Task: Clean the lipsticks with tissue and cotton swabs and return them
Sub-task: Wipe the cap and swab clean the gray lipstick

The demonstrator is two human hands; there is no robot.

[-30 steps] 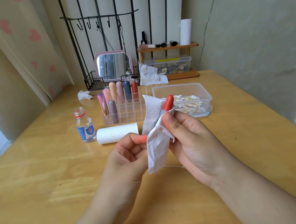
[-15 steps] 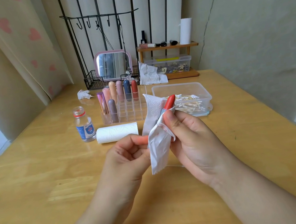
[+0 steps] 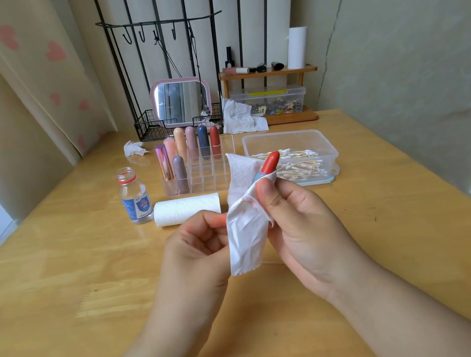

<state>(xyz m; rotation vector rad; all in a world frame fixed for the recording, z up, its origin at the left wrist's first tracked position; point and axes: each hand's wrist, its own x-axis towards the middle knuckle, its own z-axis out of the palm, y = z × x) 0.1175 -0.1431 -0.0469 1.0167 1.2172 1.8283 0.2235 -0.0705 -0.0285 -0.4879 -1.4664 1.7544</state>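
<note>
Pinching the lipstick [image 3: 267,163] through a tissue [image 3: 246,231] with my right hand [image 3: 303,229], I'm keeping my thumb pressed on the wrapped tube while its red bullet is poking up and out, tilted to the right. My left hand [image 3: 196,254] is curling its fingers round the lower end, which is mostly hidden behind the tissue. All of this is hovering above the wooden table [image 3: 62,296]. Just beyond, a tissue roll [image 3: 187,210] is lying on its side beside a small clear bottle [image 3: 134,198]. Behind them, the clear organizer [image 3: 206,176] is holding more lipsticks upright, and the cotton swabs [image 3: 299,165] are sitting in a clear box [image 3: 286,137] to its right.
</note>
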